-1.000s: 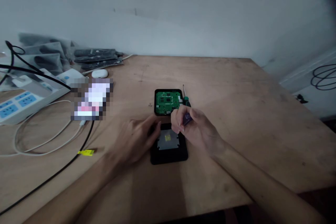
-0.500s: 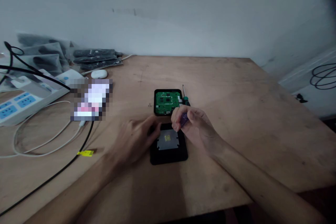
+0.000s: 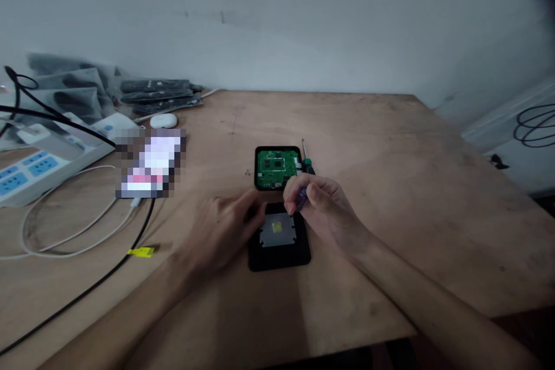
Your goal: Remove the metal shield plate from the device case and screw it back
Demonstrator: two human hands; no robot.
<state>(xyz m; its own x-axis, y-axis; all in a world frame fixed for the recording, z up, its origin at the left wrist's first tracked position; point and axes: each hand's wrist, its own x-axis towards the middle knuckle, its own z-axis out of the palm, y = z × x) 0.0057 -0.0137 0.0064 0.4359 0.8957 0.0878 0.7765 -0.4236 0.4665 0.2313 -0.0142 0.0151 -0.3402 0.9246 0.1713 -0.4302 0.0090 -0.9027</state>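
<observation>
My right hand [image 3: 325,205] is closed around a small purple see-through handle [image 3: 301,199], and the rest of that tool is hidden. It hovers over the top right corner of a black plastic cover [image 3: 280,260] that carries a metal plate [image 3: 284,237] with a yellow square pad. At the cover's left edge, my left hand [image 3: 229,219] has its fingers curled and thumb near the index finger; what they hold, if anything, is hidden. Just beyond lies a black case [image 3: 256,169] with a green circuit board [image 3: 275,165] inside.
A green-handled screwdriver [image 3: 307,163] lies right of the case, tiny screws [image 3: 247,173] left of it. Further left are a phone [image 3: 151,162], a white earbud case [image 3: 163,121], a power strip [image 3: 56,165], cables [image 3: 143,231] and bagged black items [image 3: 158,95].
My right hand has turned the purple handle slightly between its fingers. The left hand stays in about the same place, and the cover and case have not moved.
</observation>
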